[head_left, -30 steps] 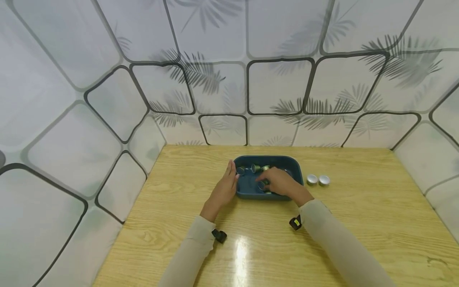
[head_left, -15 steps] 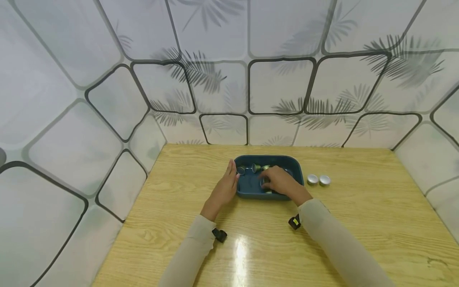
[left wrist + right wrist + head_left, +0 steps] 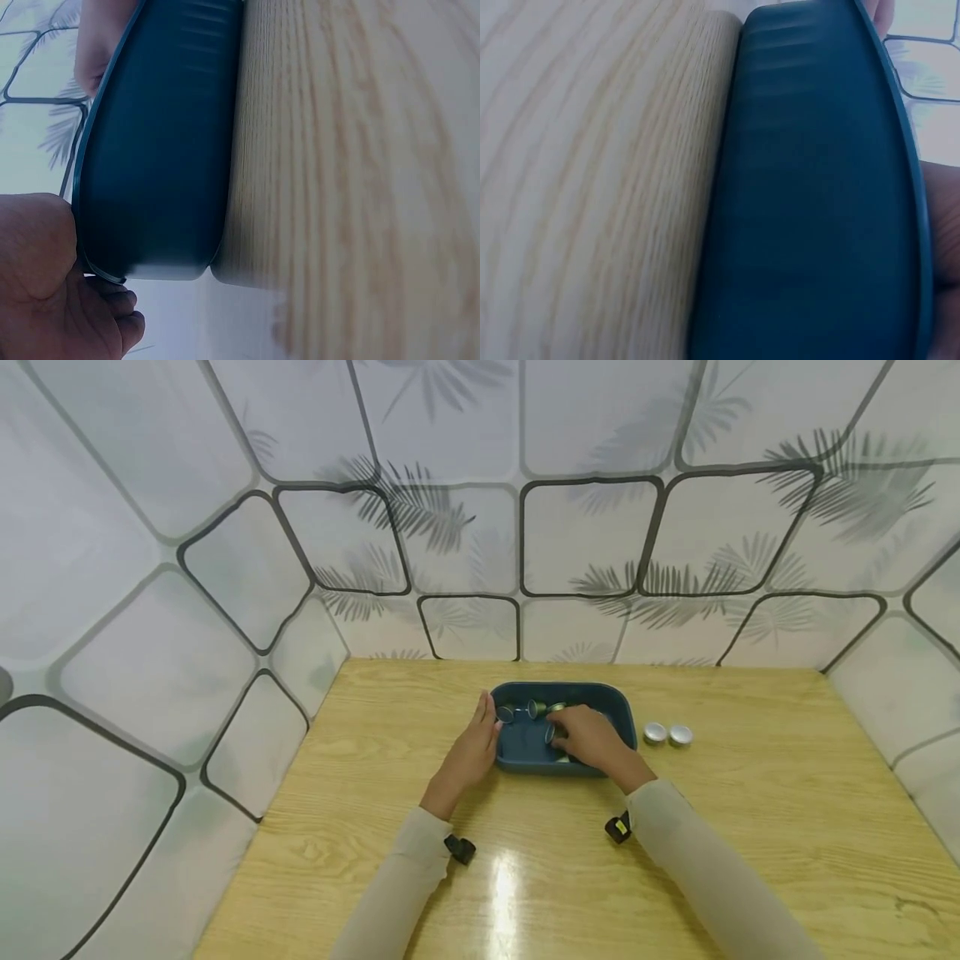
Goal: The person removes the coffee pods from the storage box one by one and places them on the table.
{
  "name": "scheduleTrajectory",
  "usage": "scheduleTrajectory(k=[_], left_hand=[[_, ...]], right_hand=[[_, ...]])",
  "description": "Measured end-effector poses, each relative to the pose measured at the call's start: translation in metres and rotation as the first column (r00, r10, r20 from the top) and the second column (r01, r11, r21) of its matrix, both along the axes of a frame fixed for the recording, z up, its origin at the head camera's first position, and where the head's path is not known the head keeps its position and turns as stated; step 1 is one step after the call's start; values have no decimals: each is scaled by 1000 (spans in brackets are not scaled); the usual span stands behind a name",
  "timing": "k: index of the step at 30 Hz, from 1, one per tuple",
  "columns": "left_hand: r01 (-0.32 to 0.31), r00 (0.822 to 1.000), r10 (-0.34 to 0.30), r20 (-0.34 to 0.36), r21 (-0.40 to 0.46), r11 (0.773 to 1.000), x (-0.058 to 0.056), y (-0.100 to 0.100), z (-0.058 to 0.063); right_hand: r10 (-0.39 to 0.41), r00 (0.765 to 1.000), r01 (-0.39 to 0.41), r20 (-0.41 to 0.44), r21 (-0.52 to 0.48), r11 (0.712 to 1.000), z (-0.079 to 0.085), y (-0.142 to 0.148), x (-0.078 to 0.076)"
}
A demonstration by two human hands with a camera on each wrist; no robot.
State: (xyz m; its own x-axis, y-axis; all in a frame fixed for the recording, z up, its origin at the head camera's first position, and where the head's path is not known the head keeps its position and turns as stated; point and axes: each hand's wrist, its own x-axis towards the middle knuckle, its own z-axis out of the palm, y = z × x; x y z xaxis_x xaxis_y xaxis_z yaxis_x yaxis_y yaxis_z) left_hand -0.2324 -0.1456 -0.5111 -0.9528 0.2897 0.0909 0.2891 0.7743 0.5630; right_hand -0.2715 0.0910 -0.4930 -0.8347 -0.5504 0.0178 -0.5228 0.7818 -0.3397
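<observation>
A dark blue plastic bin (image 3: 517, 768) stands on the wooden table, with several green, silver-rimmed coffee capsules (image 3: 537, 708) lying inside. My left hand (image 3: 471, 752) rests against the bin's left end, fingers straight; the left wrist view shows this hand (image 3: 45, 292) at the bin's rim. Reaching over the near rim, my right hand (image 3: 592, 739) is inside the bin. Its thumb and fingers pinch one coffee capsule (image 3: 550, 733), whose round face points left. The palm and knuckles hide part of the bin's right half. In the right wrist view, the bin's side wall (image 3: 810, 187) covers most of the work.
Two silvery-white round capsules (image 3: 667, 735) sit side by side on the table, just right of the bin. The wooden table (image 3: 360, 760) meets a patterned wall covering (image 3: 465, 627) at the back and sides.
My right thumb and fingers have closed around a capsule and raised it slightly within the bin. The left hand and the bin have stayed in place.
</observation>
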Motion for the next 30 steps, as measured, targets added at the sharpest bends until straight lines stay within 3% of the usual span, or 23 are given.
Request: scheduleTrajectory(k=[12,30], left_hand=[[-9,1000,8,17,12,1000,-1,1,2],[-17,999,16,34,27,1000,1,2,3]], right_hand=[[-19,999,11,-39,-191,981,7,12,12],[-139,982,88,-129,-339,937,11,29,30]])
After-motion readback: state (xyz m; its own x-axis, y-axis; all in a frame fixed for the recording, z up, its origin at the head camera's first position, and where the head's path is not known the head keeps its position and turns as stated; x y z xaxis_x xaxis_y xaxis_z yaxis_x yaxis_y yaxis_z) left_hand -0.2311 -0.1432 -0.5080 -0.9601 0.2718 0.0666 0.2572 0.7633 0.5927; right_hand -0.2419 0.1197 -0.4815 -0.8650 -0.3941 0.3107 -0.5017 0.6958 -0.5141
